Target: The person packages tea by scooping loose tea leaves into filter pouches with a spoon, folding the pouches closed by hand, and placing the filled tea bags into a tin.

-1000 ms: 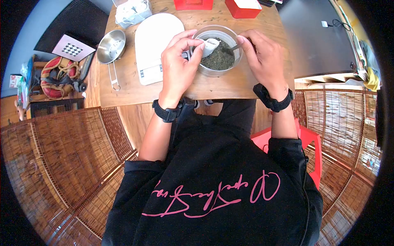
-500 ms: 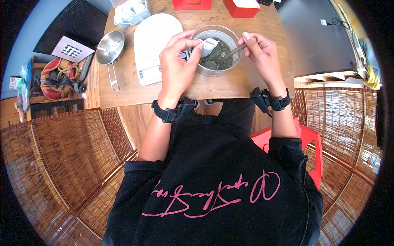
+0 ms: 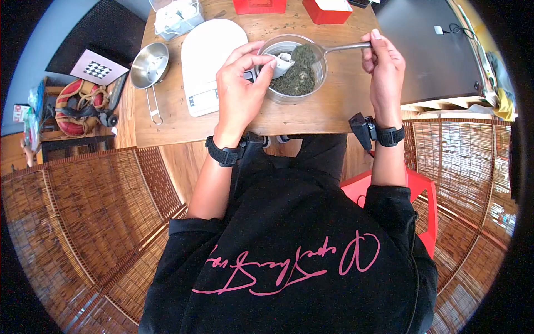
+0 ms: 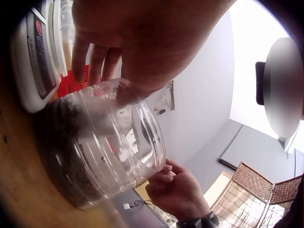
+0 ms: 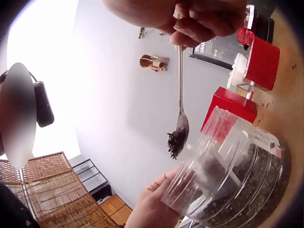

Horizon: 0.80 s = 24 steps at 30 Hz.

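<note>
A clear round jar (image 3: pixel 320 83) of dark dried leaves stands on the table. My left hand (image 3: pixel 243 83) pinches a small white pouch (image 3: pixel 282 65) at the jar's left side, with the pouch inside the mouth. In my right hand (image 3: pixel 385 72) is the handle of a metal spoon (image 3: pixel 347 47), gripped right of the jar. The spoon's bowl carries a heap of leaves (image 3: pixel 303 55) over the jar. From the right wrist view, the loaded spoon (image 5: pixel 180 114) hangs above the rim of the jar (image 5: pixel 228 180), and the pouch (image 5: pixel 216 175) shows through its wall.
Left of the jar lies a white scale (image 3: pixel 208 50), partly behind my left hand. A metal pan (image 3: pixel 150 64) with white bits inside sits farther left. Along the back are a clear box of white pouches (image 3: pixel 177 19) and two red boxes (image 3: pixel 328 11).
My right hand has moved right and raised the spoon out of the leaves, so a heaped load now shows in its bowl. My left hand and the pouch have hardly moved.
</note>
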Each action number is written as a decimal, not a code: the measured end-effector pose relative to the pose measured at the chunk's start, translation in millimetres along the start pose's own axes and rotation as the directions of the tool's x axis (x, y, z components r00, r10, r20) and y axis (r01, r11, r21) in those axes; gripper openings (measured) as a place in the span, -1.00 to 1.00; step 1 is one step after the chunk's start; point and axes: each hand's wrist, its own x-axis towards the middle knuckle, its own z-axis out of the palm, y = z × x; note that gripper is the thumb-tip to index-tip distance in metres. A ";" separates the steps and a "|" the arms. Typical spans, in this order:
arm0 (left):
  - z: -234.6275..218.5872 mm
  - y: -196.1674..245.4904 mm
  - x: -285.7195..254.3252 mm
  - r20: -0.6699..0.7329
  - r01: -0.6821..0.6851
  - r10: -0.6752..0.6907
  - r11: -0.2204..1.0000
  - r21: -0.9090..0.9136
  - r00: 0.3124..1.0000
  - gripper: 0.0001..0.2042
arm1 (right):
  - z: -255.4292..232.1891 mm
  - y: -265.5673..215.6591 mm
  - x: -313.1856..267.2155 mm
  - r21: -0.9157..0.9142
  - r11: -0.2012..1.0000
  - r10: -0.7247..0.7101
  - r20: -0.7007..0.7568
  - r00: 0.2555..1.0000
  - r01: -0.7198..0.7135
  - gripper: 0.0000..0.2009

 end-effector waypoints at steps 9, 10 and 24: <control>-0.6 -0.8 0.3 0.015 0.041 -0.040 0.998 -0.049 0.999 -0.87 | 16.4 -14.0 -9.7 -0.198 0.948 -0.250 0.029 0.968 0.250 -0.72; -0.6 -0.1 0.4 0.014 0.040 -0.039 0.998 -0.050 0.999 -0.87 | 18.0 -14.5 -10.8 -0.198 0.948 -0.249 0.030 0.968 0.250 -0.72; -1.1 3.1 0.8 0.008 0.054 -0.054 0.998 -0.040 0.998 -0.87 | 30.4 -20.1 -26.2 -0.380 0.808 -0.383 0.241 0.892 0.450 -0.74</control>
